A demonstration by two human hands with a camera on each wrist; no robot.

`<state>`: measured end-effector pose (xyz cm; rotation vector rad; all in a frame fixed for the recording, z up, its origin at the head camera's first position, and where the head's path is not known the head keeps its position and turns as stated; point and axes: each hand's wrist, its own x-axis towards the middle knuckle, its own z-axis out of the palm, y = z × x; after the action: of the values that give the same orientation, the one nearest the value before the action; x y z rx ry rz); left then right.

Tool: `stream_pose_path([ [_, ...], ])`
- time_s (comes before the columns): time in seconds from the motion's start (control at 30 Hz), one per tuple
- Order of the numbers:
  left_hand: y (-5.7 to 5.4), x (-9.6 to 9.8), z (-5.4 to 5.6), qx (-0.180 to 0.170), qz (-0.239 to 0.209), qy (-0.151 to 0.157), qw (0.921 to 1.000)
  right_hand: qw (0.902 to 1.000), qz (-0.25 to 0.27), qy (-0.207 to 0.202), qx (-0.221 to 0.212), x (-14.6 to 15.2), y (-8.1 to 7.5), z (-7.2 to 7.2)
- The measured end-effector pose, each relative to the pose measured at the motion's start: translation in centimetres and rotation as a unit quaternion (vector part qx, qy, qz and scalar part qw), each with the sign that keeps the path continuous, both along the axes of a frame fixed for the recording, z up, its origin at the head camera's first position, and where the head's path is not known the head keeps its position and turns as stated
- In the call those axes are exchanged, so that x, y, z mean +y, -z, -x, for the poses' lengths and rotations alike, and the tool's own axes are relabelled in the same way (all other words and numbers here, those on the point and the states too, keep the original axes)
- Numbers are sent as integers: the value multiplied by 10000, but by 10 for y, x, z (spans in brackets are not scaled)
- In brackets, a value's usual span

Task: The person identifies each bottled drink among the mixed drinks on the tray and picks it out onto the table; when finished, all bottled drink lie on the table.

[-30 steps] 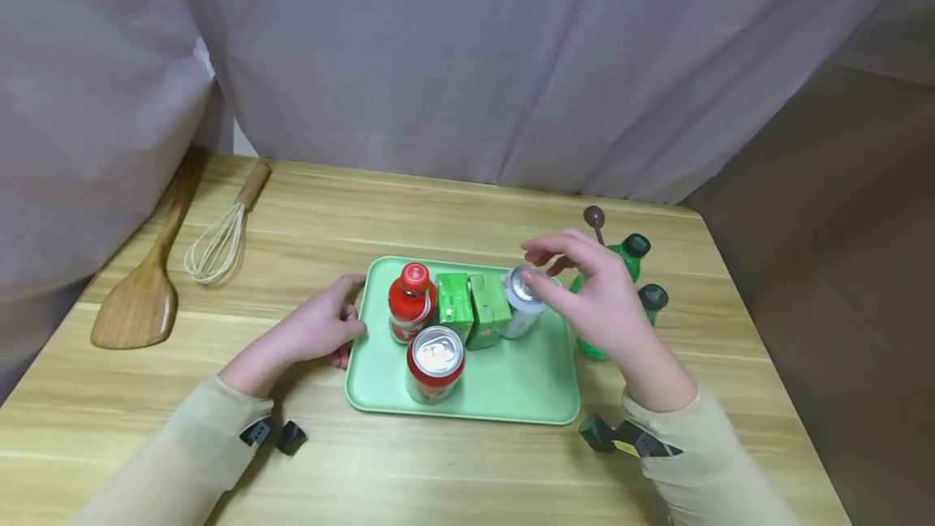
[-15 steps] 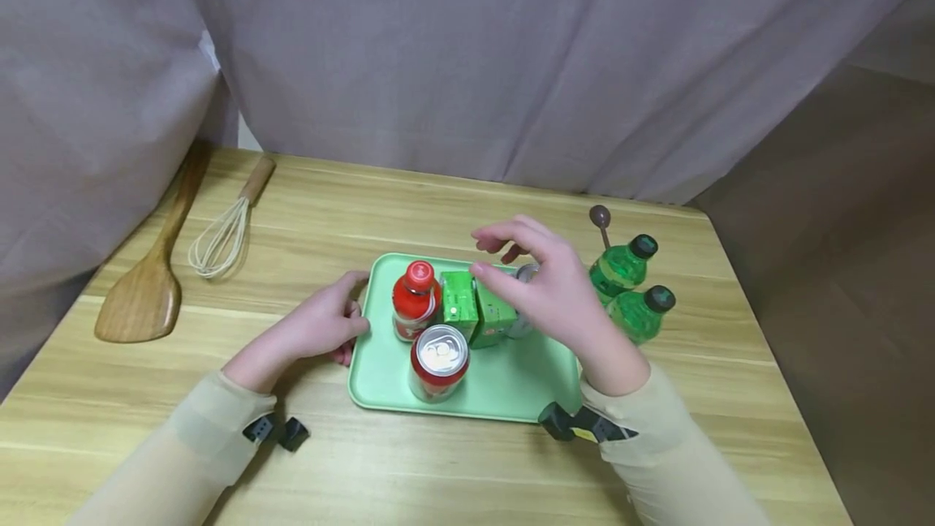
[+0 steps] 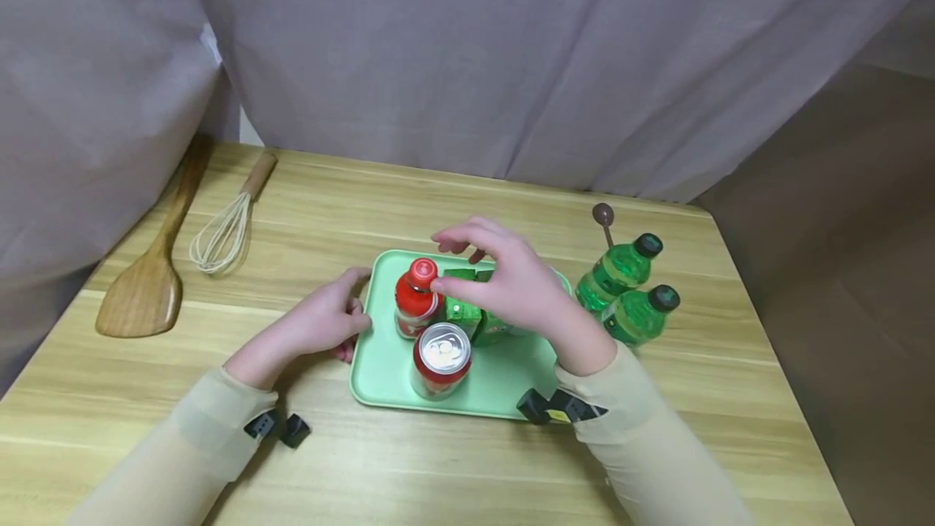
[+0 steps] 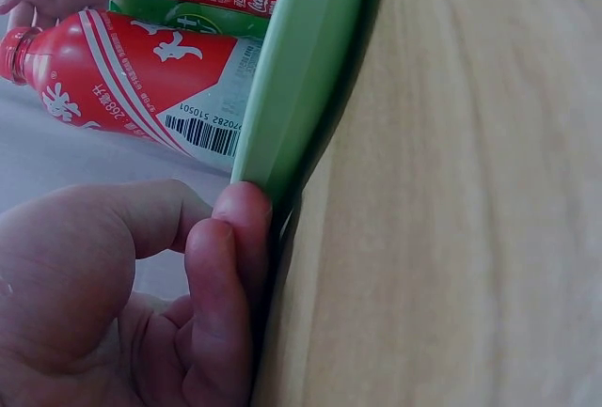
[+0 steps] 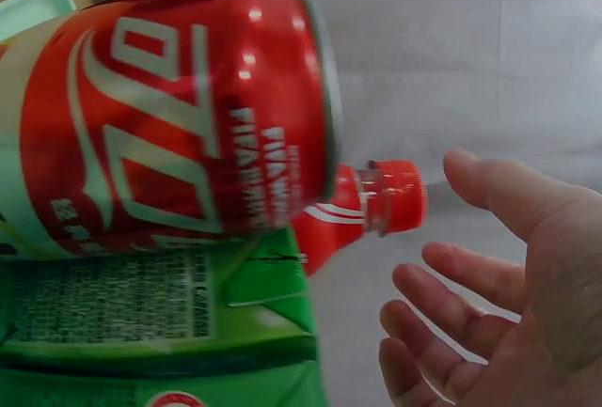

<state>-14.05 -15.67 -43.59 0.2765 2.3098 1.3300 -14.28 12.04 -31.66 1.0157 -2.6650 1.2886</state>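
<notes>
My left hand (image 3: 320, 321) holds the left rim of a mint-green tray (image 3: 511, 380); in the left wrist view its curled fingertips (image 4: 243, 214) meet the tray's edge. Hovering over the tray, my right hand (image 3: 514, 286) has spread fingers and nothing in its grasp. Its thumb and fingertips are near the cap of a red bottle (image 3: 411, 299). In front of that bottle stands a red Coca-Cola can (image 3: 437, 372). Two green drink cartons (image 3: 462, 312) stand beside the bottle, partly covered by my right hand, which hides the silver-topped can behind it.
Two green bottles with dark caps (image 3: 648, 246) stand right of the tray, near a small brown spoon (image 3: 603, 215). A wooden spatula (image 3: 142, 295) and a whisk (image 3: 226, 230) lie at the left. A grey curtain (image 3: 409, 63) hangs behind the wooden table (image 3: 409, 469).
My right hand has left the silver-topped can and moved left across the cartons toward the red bottle, uncovering the green bottles. The left hand has stayed at the tray's rim.
</notes>
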Motion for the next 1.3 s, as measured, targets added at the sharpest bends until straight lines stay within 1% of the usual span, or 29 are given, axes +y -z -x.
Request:
stream_pose_path([
  [0.13, 0, 0, 1, -46, -10, 21, 10000, 9996, -114, -267, -71, -3, 8, 4],
  [0.3, -1, 0, 0, -27, -7, 8, 10000, 9989, -97, -438, -158, -5, 15, 9],
  [0.5, -2, 0, 0, -2, -25, 30, 10000, 9978, -163, -563, -323, -10, 18, 11],
  [0.6, -3, 0, 0, -7, -22, 42, 10000, 9975, -205, -581, -336, -13, 18, 10],
  [0.83, -3, 1, 0, -16, -25, 41, 10000, 9980, -427, -387, -272, -17, 21, 9],
  [1.03, -2, 0, 0, -30, 5, 20, 10000, 9992, -298, -217, -174, -21, 25, 9],
  [1.3, 0, -1, 0, 13, 15, 33, 10000, 9996, -171, -111, -207, -22, 26, 7],
])
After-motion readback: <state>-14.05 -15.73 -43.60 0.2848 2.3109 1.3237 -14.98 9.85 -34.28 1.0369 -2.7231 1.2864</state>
